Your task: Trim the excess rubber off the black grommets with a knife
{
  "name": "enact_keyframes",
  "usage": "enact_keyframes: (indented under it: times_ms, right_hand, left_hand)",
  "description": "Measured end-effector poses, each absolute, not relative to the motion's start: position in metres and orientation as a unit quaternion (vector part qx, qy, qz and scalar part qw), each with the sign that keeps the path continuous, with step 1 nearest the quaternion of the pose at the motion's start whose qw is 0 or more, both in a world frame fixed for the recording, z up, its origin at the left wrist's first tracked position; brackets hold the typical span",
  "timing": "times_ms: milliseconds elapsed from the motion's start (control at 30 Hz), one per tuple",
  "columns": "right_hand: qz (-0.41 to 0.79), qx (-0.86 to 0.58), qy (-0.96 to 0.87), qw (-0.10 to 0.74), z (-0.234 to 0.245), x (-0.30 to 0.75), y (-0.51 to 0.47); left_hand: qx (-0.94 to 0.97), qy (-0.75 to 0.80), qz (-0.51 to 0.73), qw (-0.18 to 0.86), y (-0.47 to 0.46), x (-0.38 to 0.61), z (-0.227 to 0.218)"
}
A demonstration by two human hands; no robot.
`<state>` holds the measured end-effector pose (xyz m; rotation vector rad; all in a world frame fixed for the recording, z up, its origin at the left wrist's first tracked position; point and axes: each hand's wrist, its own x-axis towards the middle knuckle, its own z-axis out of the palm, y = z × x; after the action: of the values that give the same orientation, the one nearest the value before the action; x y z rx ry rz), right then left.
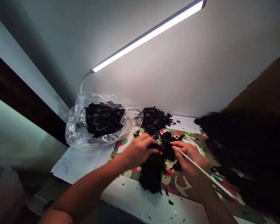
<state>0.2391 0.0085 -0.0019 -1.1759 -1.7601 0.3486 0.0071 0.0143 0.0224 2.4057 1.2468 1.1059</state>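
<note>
My right hand [192, 158] is closed in a pinch around a thin, pale stick [204, 172], which slants down to the right past the wrist. Facing it, my left hand [140, 151] has its thumb and fingers curled around a black piece [156, 146], whose outline merges with the dark scraps behind it. Between and below both hands lies a heap of black rubbery pieces [152, 174], some with ring shapes. Under this heap is a camouflage-patterned mat [170, 180] in green, red and yellow.
A clear plastic bag [72, 132] holding many black rings [105, 118] stands at the left. Ragged black scraps [156, 116] are piled by the wall, and a large dark mass [247, 146] covers the right side. A lit bar lamp [149, 35] hangs above the white table [130, 193].
</note>
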Motion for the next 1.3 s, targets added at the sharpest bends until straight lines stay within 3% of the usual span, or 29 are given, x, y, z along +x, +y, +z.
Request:
enact_keyframes:
  times_ms: [133, 333, 500, 567, 700, 867, 1200, 1300]
  right_hand:
    - [0.201, -0.568, -0.604, 0.522, -0.003, 0.265, 0.030]
    - [0.246, -0.587, -0.575, 0.514, -0.007, 0.290, 0.046]
    - [0.279, -0.580, -0.607, 0.465, -0.013, 0.286, 0.047]
    - [0.284, -0.571, -0.611, 0.469, -0.014, 0.282, 0.048]
    - [0.289, -0.566, -0.589, 0.499, -0.016, 0.279, 0.049]
    - [0.337, -0.563, -0.562, 0.504, -0.020, 0.283, 0.052]
    - [0.503, -0.522, -0.550, 0.415, -0.023, 0.257, 0.035]
    - [0.515, -0.526, -0.510, 0.444, -0.025, 0.251, 0.034]
  left_hand:
    - [0.707, 0.586, 0.390, -0.073, 0.045, -0.087, 0.058]
    - [0.619, 0.674, 0.395, -0.078, 0.103, -0.183, 0.062]
    - [0.628, 0.625, 0.436, -0.155, 0.097, -0.153, 0.065]
    - [0.672, 0.600, 0.417, -0.123, 0.088, -0.112, 0.064]
    - [0.823, 0.506, 0.250, 0.063, 0.068, -0.003, 0.037]
    - [0.891, 0.402, 0.166, 0.132, 0.054, 0.090, -0.005]
    - [0.841, 0.456, 0.239, 0.167, 0.067, 0.069, -0.027]
    - [0.811, 0.459, 0.307, 0.194, 0.065, 0.065, -0.034]
